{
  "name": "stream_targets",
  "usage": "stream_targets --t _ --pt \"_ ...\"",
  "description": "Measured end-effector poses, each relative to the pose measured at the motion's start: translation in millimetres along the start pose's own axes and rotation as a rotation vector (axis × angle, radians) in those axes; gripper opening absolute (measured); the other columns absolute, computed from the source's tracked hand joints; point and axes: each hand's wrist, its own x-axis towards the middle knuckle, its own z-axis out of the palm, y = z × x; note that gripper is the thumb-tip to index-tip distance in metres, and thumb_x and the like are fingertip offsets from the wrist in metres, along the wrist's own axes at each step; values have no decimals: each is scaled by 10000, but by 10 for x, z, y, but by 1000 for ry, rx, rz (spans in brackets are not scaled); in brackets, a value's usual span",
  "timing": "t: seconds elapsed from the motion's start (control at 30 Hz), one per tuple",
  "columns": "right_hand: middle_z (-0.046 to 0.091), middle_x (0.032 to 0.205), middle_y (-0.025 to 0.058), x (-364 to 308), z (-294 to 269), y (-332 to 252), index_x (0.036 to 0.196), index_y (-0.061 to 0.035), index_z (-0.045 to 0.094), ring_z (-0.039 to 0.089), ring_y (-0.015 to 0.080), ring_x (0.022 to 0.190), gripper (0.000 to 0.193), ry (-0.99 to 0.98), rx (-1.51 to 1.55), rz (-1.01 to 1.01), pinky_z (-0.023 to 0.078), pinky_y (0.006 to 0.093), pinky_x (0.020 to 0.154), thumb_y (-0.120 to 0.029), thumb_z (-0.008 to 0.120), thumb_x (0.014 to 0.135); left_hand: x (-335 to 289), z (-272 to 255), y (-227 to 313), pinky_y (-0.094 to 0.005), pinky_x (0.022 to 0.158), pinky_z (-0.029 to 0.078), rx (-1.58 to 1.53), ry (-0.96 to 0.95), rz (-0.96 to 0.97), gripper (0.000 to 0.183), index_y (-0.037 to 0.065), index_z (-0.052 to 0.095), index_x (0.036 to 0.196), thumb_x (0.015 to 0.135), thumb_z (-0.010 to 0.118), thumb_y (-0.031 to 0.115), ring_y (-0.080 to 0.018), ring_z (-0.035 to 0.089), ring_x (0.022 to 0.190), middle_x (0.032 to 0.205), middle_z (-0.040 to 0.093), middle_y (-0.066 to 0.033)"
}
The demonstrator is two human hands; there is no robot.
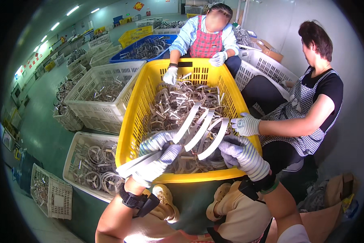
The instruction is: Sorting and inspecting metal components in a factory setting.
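Note:
My left hand (156, 160), in a striped knit glove, is closed around several flat, curved metal strips (138, 164) that stick out past its wrist side. Just beyond its fingertips, three bright curved metal strips (200, 131) stand side by side above the pile; whether they are held or resting is unclear. My right hand (244, 156), gloved too, has its fingers curled beside the rightmost strip; what lies between them is hidden. Both hands are over the near end of a yellow plastic crate (129, 121) filled with tangled metal clamp-like parts (186, 97).
Across the crate a co-worker in a red checked apron (204, 38) has gloved hands at its far rim. Another person (311, 89) sits at the right, a gloved hand (246, 124) inside the rim. White crates (97, 103) of metal parts stand left; a cardboard box (323, 218) lies lower right.

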Motion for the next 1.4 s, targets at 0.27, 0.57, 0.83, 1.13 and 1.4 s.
stream_targets --t 0.27,0.57,0.83,1.13,1.4 --pt "506 664 -14 175 -55 99 1049 -75 607 454 77 550 257 -66 29 -179 374 228 510 -292 563 919 93 187 12 -219 621 424 -263 162 114 428 67 431 1258 861 589 91 -75 506 698 1027 541 -39" --pt "610 1063 131 351 510 26 1215 -42 484 623 210 874 406 -257 149 -99 526 329 745 -290 579 908 203 274 -291 -180 503 403 -162 -423 -303 318 113 541 1170 876 625 201 -46 506 612 816 594 39" --pt "580 1152 56 480 443 -5 1177 -65 559 530 177 1092 365 -26 -111 -125 380 330 976 -308 578 905 565 -1259 -1 -152 582 432 -171 240 -130 262 28 592 1061 906 595 239 -41 530 673 897 638 -5" --pt "599 1066 46 473 212 -46 1110 -55 577 562 143 1004 362 6 -213 -44 431 315 894 -356 549 910 -1020 -3819 -1438 -282 610 441 252 1030 -656 216 94 649 975 836 634 258 -121 537 674 792 618 -13" --pt "593 1062 18 645 26 -123 1120 -42 583 554 103 964 303 74 -183 35 435 249 880 -267 543 921 -1830 -4750 -1759 -422 733 481 1537 158 -907 328 77 593 1060 736 632 120 -379 599 913 957 646 -186"
